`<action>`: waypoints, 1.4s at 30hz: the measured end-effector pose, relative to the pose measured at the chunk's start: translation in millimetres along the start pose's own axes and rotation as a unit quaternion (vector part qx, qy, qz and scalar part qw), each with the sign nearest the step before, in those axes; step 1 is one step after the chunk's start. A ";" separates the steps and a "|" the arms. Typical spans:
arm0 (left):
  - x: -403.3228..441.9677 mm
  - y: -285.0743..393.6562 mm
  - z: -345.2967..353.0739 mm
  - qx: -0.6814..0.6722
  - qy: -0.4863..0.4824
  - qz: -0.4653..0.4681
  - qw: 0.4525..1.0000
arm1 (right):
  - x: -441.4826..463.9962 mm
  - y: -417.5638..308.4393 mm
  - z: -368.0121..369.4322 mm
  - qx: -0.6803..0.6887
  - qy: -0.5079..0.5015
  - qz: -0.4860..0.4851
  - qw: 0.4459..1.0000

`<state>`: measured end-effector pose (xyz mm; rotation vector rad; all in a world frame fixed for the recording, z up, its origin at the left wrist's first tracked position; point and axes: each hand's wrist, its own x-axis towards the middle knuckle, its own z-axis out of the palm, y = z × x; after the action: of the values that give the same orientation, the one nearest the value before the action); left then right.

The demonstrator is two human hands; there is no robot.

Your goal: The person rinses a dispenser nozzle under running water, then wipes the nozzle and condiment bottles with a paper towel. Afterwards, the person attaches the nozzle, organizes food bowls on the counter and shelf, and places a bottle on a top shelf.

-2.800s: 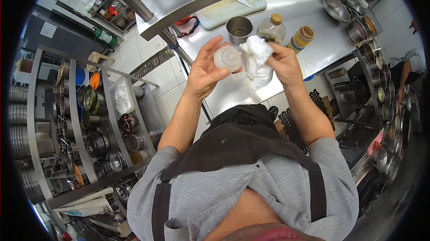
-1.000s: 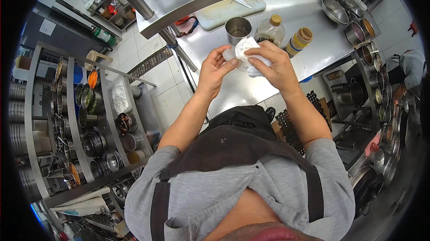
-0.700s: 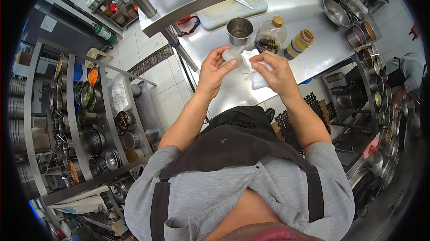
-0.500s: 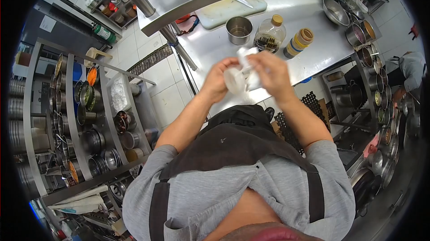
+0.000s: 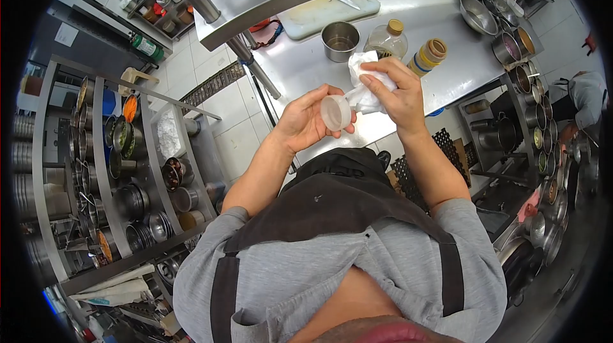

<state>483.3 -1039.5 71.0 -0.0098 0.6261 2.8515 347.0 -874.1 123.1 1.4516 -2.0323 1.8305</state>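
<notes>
Left hand (image 5: 302, 123) grips a translucent plastic piece (image 5: 336, 113), held above the worktop's (image 5: 440, 21) near edge. Right hand (image 5: 400, 95) grips a bunched white cloth (image 5: 369, 88) just right of it. Handling appears unfinished: neither item is set down. Surface cleanliness cannot be determined.
</notes>
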 end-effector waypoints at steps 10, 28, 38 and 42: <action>-0.4 -0.7 16.2 0.096 0.163 0.149 0.970 | 2.4 5.2 -8.5 0.007 0.217 0.047 0.975; 9.1 -14.2 3.8 0.394 0.108 0.275 0.870 | -20.4 22.6 7.7 0.115 -0.124 0.163 0.972; 4.6 4.3 9.1 0.168 0.098 0.252 0.948 | -16.7 28.5 3.8 0.246 0.044 0.253 0.935; 21.4 -5.0 8.0 0.162 0.155 0.256 0.940 | -18.7 17.0 23.6 -0.053 -0.019 0.005 0.998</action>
<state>463.8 -1027.2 75.1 -0.2890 1.3356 3.2199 359.0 -884.2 92.2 1.4621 -2.1231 1.6836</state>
